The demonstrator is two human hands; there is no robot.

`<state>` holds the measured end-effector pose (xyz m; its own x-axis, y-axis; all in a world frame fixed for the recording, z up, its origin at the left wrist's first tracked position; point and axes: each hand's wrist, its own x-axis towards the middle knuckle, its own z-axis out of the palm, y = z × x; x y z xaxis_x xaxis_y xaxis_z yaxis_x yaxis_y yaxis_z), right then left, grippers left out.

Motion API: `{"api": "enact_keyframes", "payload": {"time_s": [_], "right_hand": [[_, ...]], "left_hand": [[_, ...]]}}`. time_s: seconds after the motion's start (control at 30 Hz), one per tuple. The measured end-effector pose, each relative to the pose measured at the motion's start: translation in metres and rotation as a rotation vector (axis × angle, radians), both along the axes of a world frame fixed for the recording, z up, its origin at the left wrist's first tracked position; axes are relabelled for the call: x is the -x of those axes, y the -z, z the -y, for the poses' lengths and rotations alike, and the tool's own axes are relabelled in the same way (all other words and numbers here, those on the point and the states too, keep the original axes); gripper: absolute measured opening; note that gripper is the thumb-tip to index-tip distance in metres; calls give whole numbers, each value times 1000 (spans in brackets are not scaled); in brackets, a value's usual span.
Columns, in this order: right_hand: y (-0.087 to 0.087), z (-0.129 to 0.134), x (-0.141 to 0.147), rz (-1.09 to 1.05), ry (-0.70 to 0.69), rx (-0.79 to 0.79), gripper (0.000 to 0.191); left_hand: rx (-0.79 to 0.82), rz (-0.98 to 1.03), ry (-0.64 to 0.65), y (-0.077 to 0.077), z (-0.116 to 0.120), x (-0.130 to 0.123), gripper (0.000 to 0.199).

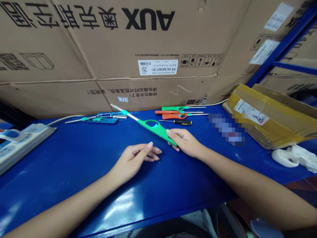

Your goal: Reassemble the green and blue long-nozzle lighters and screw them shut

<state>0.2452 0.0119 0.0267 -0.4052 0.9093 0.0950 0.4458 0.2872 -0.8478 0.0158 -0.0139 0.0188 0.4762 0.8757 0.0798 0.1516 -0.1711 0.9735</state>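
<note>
Slim green plastic lighter (pixel 160 133), metal-tubed, in the right grip (pixel 187 142)

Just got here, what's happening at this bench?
A person's right hand holds a green long-necked lighter by its handle end, metal tip pointing up and left. The left hand hovers loosely curled nearby, with nothing visible in it. Toward the back of the blue table lie another green lighter, two orange lighters and a screwdriver.
</note>
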Motion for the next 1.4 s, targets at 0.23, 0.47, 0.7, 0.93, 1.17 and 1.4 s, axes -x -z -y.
{"api": "enact_keyframes", "payload": {"time_s": [0.23,0.47,0.7,0.93,1.17,1.4], "right_hand": [[8,-5,-6,267,-90,-142,54],[10,-3,-4,417,-241,-309,55],[20,-18,-7,393,-2,-436,26],[21,-40,-4,447,167,-419,6],[8,-64,30,636,130,-330,20],[-2,-71,54,796,156,-219,35]], "left_hand": [[-1045,-463,24,-3,-2,12,30],[-969,-623,102,10,-14,13,33],[-857,-639,117,19,-18,13,33],[-802,-676,75,17,-18,13,33],[-771,-689,-9,20,-15,12,32],[-746,-677,-28,19,-15,11,31]]}}
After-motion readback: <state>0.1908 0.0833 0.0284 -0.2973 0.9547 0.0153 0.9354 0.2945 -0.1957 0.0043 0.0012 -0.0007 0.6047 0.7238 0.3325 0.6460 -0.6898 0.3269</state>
